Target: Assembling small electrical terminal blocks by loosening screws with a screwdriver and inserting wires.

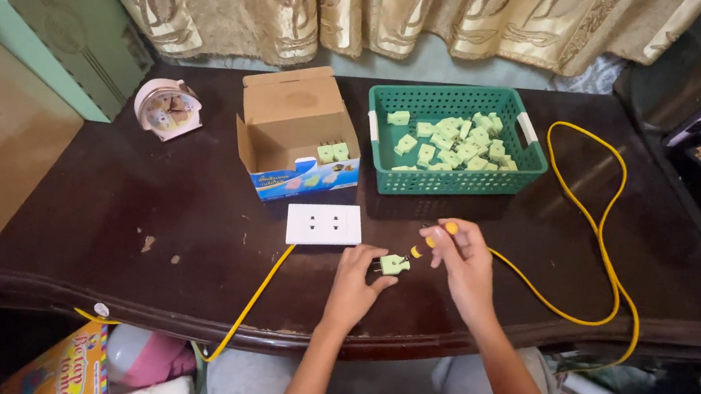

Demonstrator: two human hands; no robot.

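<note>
My left hand (356, 280) pinches a small light-green plug (394, 264) against the dark wooden table (95, 217). My right hand (463, 262) grips a yellow-handled screwdriver (431, 240), its tip pointing down at the plug. Just left of the hands lies a white double socket plate (324, 223). A yellow cable (594, 218) runs out from under my right hand and loops to the right. A second stretch of yellow cable (252, 302) drops from the socket plate over the front edge.
A green plastic basket (453, 181) holding several light-green plugs stands behind the hands. An open cardboard box (293, 129) with two plugs sits to its left. A pink alarm clock (168, 109) stands at the back left. Curtains hang behind the table.
</note>
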